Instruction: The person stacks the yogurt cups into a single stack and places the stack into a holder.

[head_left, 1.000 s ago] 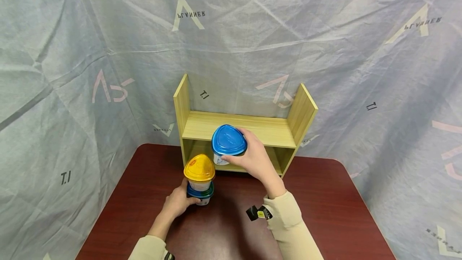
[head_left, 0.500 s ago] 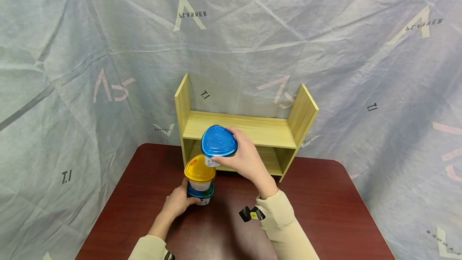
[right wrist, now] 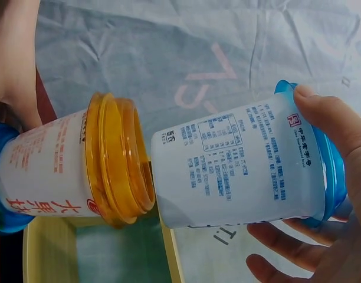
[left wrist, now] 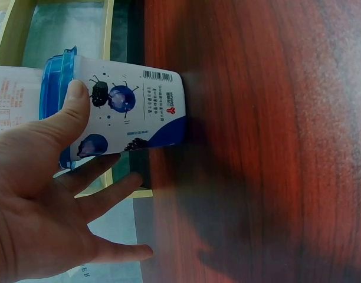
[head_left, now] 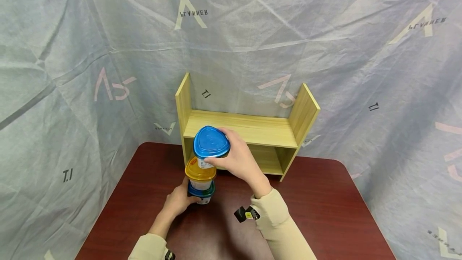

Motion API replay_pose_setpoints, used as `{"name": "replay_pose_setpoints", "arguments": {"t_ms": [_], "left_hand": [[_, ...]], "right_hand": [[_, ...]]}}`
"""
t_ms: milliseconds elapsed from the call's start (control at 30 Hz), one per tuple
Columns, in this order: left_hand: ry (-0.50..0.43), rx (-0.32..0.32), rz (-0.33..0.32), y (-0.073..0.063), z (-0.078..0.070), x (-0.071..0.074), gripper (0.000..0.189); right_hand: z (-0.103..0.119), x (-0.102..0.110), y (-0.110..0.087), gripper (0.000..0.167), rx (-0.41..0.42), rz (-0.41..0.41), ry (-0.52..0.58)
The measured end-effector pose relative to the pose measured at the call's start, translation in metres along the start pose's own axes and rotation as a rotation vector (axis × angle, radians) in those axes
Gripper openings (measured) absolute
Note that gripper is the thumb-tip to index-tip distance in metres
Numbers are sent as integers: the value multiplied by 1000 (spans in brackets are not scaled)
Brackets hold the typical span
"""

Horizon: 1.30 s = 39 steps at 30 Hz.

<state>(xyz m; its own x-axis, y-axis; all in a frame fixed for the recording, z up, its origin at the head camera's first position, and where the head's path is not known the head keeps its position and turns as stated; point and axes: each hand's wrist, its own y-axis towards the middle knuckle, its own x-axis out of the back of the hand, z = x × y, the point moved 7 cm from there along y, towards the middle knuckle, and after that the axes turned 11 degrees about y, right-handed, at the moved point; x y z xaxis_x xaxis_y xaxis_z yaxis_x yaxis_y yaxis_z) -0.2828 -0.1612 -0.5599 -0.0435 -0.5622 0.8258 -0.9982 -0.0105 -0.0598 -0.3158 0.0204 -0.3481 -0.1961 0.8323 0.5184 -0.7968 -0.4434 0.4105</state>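
Note:
My right hand (head_left: 239, 159) grips a blue-lidded yogurt cup (head_left: 211, 141) near its lid, upright and above a stack of two cups. In the right wrist view, this cup's base is right at the yellow lid (right wrist: 118, 162) of the upper stacked cup. That yellow-lidded yogurt cup (head_left: 200, 185) stands on another blue-lidded yogurt cup (head_left: 204, 201) on the table. Low on the stack, my left hand (head_left: 176, 201) holds the bottom cup. The left wrist view shows the thumb at that cup's lid edge, a finger behind its berry-printed side (left wrist: 127, 109), and the other fingers spread.
A light wooden two-level shelf (head_left: 238, 125) stands at the back of the dark red table (head_left: 317, 204), just behind the stack. A grey printed cloth (head_left: 231, 43) hangs behind and along both sides.
My right hand has carried its blue-lidded yogurt cup leftward, from in front of the shelf to over the yellow-lidded cup. The left hand and the stack have stayed in place.

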Motion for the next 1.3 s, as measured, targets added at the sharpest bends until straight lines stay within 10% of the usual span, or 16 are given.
{"name": "replay_pose_setpoints", "arguments": {"t_ms": [1300], "left_hand": [[-2, 36, 13, 1, 5, -5, 87]], "right_hand": [[4, -23, 1, 91, -45, 0, 21]]}}
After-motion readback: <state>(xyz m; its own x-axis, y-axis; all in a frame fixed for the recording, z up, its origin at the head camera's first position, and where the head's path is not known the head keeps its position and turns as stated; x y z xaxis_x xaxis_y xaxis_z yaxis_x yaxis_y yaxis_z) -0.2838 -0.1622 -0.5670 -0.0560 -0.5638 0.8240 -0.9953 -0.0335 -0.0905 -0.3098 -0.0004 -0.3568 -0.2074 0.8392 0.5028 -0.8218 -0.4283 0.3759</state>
